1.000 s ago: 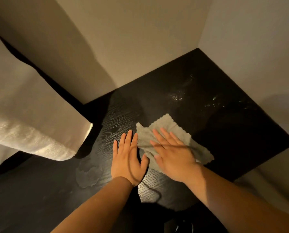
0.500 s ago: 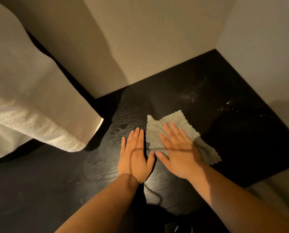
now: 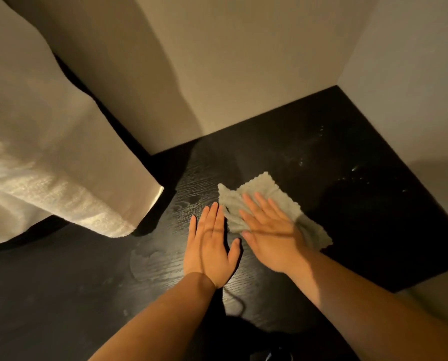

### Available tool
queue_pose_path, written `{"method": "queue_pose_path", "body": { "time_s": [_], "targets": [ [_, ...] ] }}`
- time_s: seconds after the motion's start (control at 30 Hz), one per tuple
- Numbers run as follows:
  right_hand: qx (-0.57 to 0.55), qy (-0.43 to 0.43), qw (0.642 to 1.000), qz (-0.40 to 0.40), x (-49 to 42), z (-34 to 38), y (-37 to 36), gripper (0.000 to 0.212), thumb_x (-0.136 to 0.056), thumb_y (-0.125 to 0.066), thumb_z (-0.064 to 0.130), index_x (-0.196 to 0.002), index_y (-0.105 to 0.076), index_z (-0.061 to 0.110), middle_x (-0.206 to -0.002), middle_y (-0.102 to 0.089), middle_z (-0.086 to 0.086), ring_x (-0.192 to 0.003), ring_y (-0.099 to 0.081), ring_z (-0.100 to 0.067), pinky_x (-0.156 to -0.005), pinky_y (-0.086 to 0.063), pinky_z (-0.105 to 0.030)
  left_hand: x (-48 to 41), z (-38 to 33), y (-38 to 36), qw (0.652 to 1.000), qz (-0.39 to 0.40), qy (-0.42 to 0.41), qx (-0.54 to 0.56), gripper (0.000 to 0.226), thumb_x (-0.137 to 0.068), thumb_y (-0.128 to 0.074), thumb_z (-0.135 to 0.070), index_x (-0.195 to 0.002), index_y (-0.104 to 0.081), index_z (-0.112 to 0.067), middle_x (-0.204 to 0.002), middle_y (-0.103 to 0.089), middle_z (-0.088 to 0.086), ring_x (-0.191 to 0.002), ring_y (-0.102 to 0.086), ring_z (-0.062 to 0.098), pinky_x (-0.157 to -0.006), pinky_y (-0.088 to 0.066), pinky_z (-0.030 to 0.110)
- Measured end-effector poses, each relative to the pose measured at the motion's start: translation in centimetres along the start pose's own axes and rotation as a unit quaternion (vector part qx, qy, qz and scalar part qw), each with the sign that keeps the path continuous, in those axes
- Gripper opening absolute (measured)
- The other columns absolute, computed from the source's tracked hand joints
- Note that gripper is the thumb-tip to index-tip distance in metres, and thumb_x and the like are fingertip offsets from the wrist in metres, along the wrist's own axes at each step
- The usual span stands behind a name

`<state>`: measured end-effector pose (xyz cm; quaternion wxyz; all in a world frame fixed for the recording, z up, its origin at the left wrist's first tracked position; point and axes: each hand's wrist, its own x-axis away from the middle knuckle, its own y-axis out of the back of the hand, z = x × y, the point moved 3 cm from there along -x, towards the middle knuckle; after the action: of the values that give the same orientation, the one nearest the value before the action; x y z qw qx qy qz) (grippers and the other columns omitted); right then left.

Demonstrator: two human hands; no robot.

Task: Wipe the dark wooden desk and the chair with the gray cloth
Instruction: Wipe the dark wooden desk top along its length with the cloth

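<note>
Cloth (image 3: 263, 201), gray with scalloped edges, lies spread on the dark wooden desk (image 3: 361, 217), pinned under the right hand (image 3: 269, 235); that hand presses it flat with straight, slightly spread fingers, nothing curled round the fabric; the left hand (image 3: 210, 246) rests palm-down on bare wood just beside the cloth's near-left edge, fingers straight and together, holding nothing; a damp patch (image 3: 144, 259) (dull sheen, irregular outline) shows left of the left hand; white towel (image 3: 48, 183) hangs over the desk's left side; pale walls (image 3: 243, 74) meet at the far corner

no readable text, no labels, no numbers on any surface
</note>
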<state>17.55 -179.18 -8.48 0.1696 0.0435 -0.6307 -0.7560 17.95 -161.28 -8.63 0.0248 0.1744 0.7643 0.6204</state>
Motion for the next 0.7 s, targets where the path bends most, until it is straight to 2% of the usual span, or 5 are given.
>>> {"method": "queue_pose_path", "body": {
  "time_s": [0.13,0.37,0.5,0.6,0.7],
  "targets": [
    [0.022,0.046,0.995,0.085,-2.3,-2.3,1.5,0.064,-0.109,-0.014,0.055,-0.167,-0.015,0.028,-0.175,0.011,0.002,-0.161,0.014,-0.021,-0.131,0.005,-0.044,-0.2,0.0,-0.4,1.0,-0.006,-0.001,-0.007,0.084,-0.099,-0.031,-0.059,-0.169,-0.006,-0.019,-0.177,-0.005,-0.001,-0.163,0.004,0.015,-0.131,0.003,0.045],
    [0.009,-0.213,0.977,-0.004,-8.2,-7.5,2.6,0.075,-0.101,0.005,0.056,-0.168,-0.008,0.024,-0.176,0.007,-0.004,-0.162,0.007,-0.027,-0.131,0.001,-0.047,-0.3,-0.1,-0.2,1.0,0.001,0.003,-0.017,0.084,-0.1,-0.032,-0.059,-0.168,-0.013,-0.014,-0.177,-0.005,0.005,-0.163,0.002,0.022,-0.131,0.002,0.046],
    [-0.002,-0.097,0.995,0.033,-5.7,-2.9,1.6,0.064,-0.104,0.003,0.053,-0.164,0.01,0.032,-0.172,0.02,-0.001,-0.16,0.016,-0.025,-0.127,0.012,-0.044,-0.1,0.2,-0.1,0.999,0.017,0.022,-0.043,0.087,-0.099,-0.029,-0.063,-0.168,-0.015,-0.012,-0.176,-0.002,0.01,-0.162,0.006,0.032,-0.131,0.002,0.05],
    [0.02,0.016,0.996,0.085,-3.6,-0.4,0.5,0.074,-0.099,0.014,0.064,-0.164,-0.002,0.033,-0.17,0.022,0.002,-0.157,0.023,-0.022,-0.126,0.015,-0.043,-0.2,0.3,-0.2,0.999,0.023,0.02,-0.039,0.087,-0.099,-0.029,-0.064,-0.167,-0.02,-0.011,-0.176,-0.002,0.012,-0.162,0.004,0.034,-0.131,0.001,0.052],
    [0.056,0.05,0.993,0.091,-5.4,-3.1,1.3,0.066,-0.103,-0.004,0.058,-0.163,-0.001,0.031,-0.172,0.018,0.001,-0.159,0.016,-0.022,-0.128,0.009,-0.042,-0.4,0.3,-0.2,0.999,0.027,0.016,-0.034,0.087,-0.099,-0.027,-0.064,-0.168,-0.014,-0.012,-0.176,0.001,0.012,-0.162,0.007,0.033,-0.131,0.001,0.051]
  ]
}}
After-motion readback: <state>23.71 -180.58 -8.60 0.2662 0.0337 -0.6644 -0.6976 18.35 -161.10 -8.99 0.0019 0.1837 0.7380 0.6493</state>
